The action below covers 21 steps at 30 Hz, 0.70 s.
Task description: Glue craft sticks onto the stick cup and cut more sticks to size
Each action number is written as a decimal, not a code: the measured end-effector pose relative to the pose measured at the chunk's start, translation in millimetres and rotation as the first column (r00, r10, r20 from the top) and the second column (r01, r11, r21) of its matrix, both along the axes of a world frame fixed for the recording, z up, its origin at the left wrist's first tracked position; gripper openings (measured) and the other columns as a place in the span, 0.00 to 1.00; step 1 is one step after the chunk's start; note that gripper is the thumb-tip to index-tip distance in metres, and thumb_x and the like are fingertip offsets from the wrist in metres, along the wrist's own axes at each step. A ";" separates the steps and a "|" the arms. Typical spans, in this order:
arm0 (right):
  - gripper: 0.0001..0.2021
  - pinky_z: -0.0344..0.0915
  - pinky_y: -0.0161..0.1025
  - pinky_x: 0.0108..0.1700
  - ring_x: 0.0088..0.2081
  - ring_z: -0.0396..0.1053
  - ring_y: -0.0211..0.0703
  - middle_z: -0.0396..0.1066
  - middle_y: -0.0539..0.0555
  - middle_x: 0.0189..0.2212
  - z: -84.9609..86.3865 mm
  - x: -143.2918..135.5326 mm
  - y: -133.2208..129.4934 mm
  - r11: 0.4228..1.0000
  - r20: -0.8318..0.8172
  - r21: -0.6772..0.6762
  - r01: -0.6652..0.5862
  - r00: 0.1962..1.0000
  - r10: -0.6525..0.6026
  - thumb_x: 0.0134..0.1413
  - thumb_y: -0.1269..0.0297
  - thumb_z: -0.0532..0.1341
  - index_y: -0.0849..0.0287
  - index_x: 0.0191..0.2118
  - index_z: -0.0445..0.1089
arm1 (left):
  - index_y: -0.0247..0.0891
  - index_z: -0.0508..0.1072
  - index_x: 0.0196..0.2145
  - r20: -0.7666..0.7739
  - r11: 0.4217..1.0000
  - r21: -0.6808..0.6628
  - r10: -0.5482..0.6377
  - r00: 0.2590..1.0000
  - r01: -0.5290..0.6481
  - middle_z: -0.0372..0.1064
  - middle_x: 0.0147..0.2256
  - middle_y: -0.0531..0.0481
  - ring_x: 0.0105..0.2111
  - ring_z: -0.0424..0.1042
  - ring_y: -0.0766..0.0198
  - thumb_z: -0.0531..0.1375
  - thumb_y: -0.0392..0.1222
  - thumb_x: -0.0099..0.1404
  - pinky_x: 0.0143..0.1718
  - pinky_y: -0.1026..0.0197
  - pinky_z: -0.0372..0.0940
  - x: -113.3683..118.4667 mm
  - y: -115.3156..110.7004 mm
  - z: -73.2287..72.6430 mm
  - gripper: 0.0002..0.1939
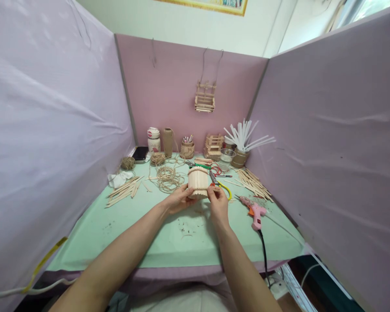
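Observation:
A small round holder made of upright wooden craft sticks point(198, 178) is held a little above the table, with brown twine banded round its upper and lower parts. My left hand point(179, 198) grips its lower left side, fingers closed round the edge. At the lower right, the thumb and fingers of my right hand point(218, 200) are pinched on the twine point(201, 189) by the lower band. Just behind my right hand lie scissors with yellow and red handles point(225, 189). The holder's far side and base are hidden.
A pink glue gun point(256, 211) lies at right, its cord running off the front edge. Loose twine point(169, 178) coils behind my left hand. Craft sticks lie left point(125, 190) and right point(254, 183). A clear cup point(227, 157) and a jar of white glue sticks point(240, 158) stand behind.

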State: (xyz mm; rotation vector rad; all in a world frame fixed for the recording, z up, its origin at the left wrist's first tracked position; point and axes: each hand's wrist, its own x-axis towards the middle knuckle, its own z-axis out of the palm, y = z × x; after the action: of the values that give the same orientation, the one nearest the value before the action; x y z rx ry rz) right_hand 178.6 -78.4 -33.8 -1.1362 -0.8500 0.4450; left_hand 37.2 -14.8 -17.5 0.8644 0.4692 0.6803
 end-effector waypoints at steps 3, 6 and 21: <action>0.10 0.63 0.40 0.40 0.37 0.67 0.43 0.69 0.53 0.33 2.6 -0.3 -1.6 0.997 0.048 0.068 0.036 0.998 -0.039 0.53 0.56 0.60 0.59 0.33 0.67 | 0.38 0.68 0.46 0.000 1.000 -0.001 -0.015 1.000 0.015 0.72 0.42 0.43 0.38 0.73 0.61 0.69 0.44 0.52 0.44 0.57 0.66 -1.9 3.1 -4.7 0.25; 0.08 0.63 0.42 0.42 0.42 0.66 0.45 0.67 0.54 0.36 6.2 -3.2 -7.2 0.982 0.138 0.181 0.057 0.987 -0.083 0.56 0.58 0.59 0.57 0.34 0.65 | 0.40 0.66 0.48 0.029 1.000 0.013 -0.005 1.000 0.005 0.71 0.45 0.43 0.40 0.73 0.60 0.71 0.43 0.49 0.45 0.56 0.66 -2.6 4.5 -5.8 0.29; 0.08 0.66 0.47 0.40 0.37 0.68 0.46 0.70 0.54 0.33 12.4 -37.4 -33.6 0.905 0.656 0.356 -0.234 0.752 -0.064 0.53 0.73 0.60 0.52 0.37 0.69 | 0.36 0.69 0.45 0.131 0.989 0.137 0.033 0.991 -0.051 0.73 0.38 0.46 0.36 0.73 0.64 0.71 0.41 0.47 0.40 0.64 0.66 -5.9 -4.7 16.6 0.28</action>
State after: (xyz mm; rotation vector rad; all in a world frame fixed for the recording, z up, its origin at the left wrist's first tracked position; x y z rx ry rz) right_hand 141.2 -112.0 -21.4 -0.8388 -1.5461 -0.1009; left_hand 31.4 -19.5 -0.9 0.9388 0.3272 0.8100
